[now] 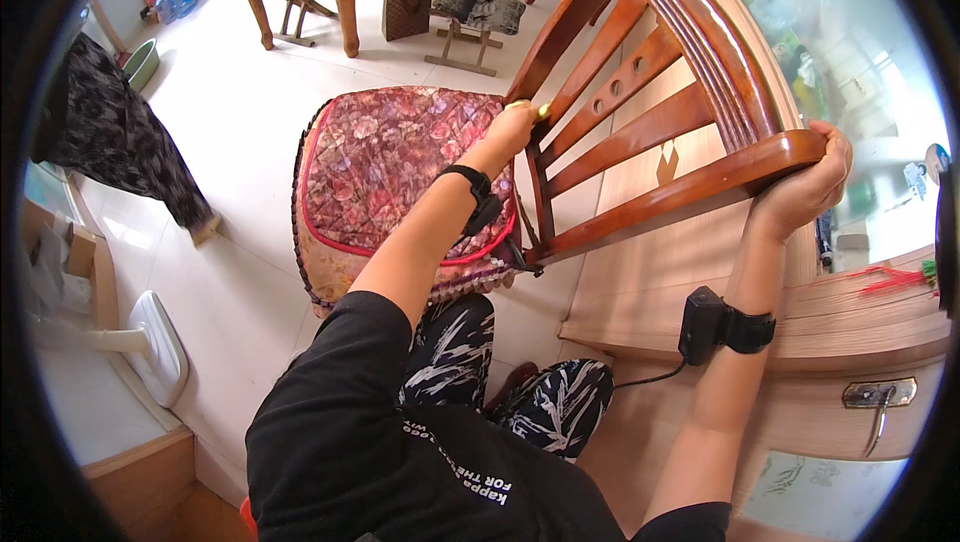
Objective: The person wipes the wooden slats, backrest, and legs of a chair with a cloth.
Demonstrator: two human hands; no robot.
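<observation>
A wooden chair with a glossy reddish-brown slatted back (660, 157) stands in front of me. On its seat lies a quilted floral cushion (400, 162) with a red edge. My left hand (512, 129) is closed at the lower end of the slats, next to the cushion. A small yellowish piece (542, 112) sticks out of its fingers; most of it is hidden, so its kind does not show. My right hand (808, 187) grips the end of the chair back's curved top rail, with the fingers wrapped over its far side.
A light wooden cabinet (640, 292) with a glass panel is close on the right, beside the chair back. At the left are a person's patterned trouser leg (125, 132) and a white pedestal base (160, 352). Folding stools (475, 17), a paper bag (407, 10) and table legs stand farther off.
</observation>
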